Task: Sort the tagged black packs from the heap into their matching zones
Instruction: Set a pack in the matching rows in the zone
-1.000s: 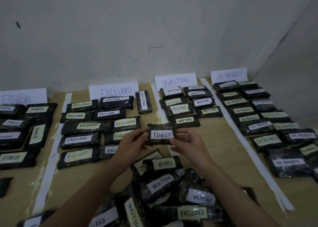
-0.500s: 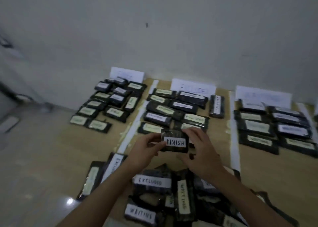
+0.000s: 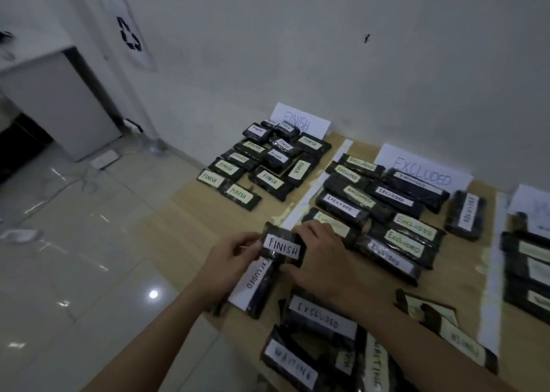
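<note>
I hold a black pack tagged FINISH (image 3: 282, 246) with both hands above the wooden board. My left hand (image 3: 230, 260) pinches its left end and my right hand (image 3: 320, 260) grips its right end. Far ahead, the FINISH sign (image 3: 300, 120) stands against the wall with several FINISH packs (image 3: 269, 161) below it. To the right, the EXCLUDED sign (image 3: 422, 171) heads rows of EXCLUDED packs (image 3: 384, 210). The heap (image 3: 324, 350) of mixed tagged packs lies under my right forearm at the bottom.
White tape strips (image 3: 315, 192) divide the zones on the wooden board (image 3: 184, 225). An EXCLUDED pack (image 3: 262, 284) lies across the strip just below my hands. Part of the third zone's packs (image 3: 526, 260) shows at the right edge. Glossy tiled floor (image 3: 89, 257) lies left.
My view has swung left, and both hands have carried the FINISH pack left, from over the EXCLUDED rows to the tape strip beside the FINISH zone.
</note>
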Tool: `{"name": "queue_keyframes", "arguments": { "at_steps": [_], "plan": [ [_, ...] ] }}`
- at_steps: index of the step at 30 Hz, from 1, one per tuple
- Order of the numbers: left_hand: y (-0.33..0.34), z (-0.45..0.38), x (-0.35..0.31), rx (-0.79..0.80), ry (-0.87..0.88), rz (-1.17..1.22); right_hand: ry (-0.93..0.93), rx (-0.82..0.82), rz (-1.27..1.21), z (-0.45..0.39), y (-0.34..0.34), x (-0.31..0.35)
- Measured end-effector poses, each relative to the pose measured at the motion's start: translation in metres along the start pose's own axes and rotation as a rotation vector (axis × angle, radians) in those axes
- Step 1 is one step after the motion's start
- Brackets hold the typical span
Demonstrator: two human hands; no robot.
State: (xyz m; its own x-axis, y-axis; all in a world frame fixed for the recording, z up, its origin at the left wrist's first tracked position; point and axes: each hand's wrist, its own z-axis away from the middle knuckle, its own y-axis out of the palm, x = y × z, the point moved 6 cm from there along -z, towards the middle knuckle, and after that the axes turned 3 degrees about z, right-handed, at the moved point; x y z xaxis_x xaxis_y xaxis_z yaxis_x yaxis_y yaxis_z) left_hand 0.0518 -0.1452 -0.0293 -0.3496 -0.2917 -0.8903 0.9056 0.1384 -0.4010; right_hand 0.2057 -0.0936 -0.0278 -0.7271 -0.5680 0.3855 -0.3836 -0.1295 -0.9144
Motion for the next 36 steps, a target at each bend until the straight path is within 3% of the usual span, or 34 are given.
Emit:
{"name": "queue_keyframes", "arguments": {
  "at_steps": [9,16,19,22,28,32,34,36],
  "plan": [
    [-0.056,-0.084,0.041,0.041,-0.028,-0.048,0.432,0.124,0.098,-0.093,0.053,-0.015],
    [-0.066,-0.117,0.055,0.14,0.011,-0.079,0.622,0.093,-0.052,-0.109,0.076,-0.003],
    [-0.068,-0.127,0.056,0.169,0.029,-0.067,0.47,0.023,0.036,-0.114,0.072,0.003],
    [-0.067,-0.134,0.055,0.19,0.043,-0.058,0.256,0.135,0.124,-0.113,0.086,0.009],
    [-0.051,-0.138,0.047,0.279,0.097,-0.078,0.262,0.158,0.115,-0.122,0.091,0.009],
    [-0.037,-0.137,0.034,0.36,0.168,-0.137,0.261,0.087,-0.217,-0.104,0.07,0.007],
    [-0.03,-0.135,0.028,0.398,0.208,-0.165,0.248,0.215,-0.32,-0.086,0.063,0.008],
    [-0.024,-0.131,0.023,0.42,0.234,-0.182,0.277,0.437,-0.235,-0.065,0.067,0.008]
  ]
}}
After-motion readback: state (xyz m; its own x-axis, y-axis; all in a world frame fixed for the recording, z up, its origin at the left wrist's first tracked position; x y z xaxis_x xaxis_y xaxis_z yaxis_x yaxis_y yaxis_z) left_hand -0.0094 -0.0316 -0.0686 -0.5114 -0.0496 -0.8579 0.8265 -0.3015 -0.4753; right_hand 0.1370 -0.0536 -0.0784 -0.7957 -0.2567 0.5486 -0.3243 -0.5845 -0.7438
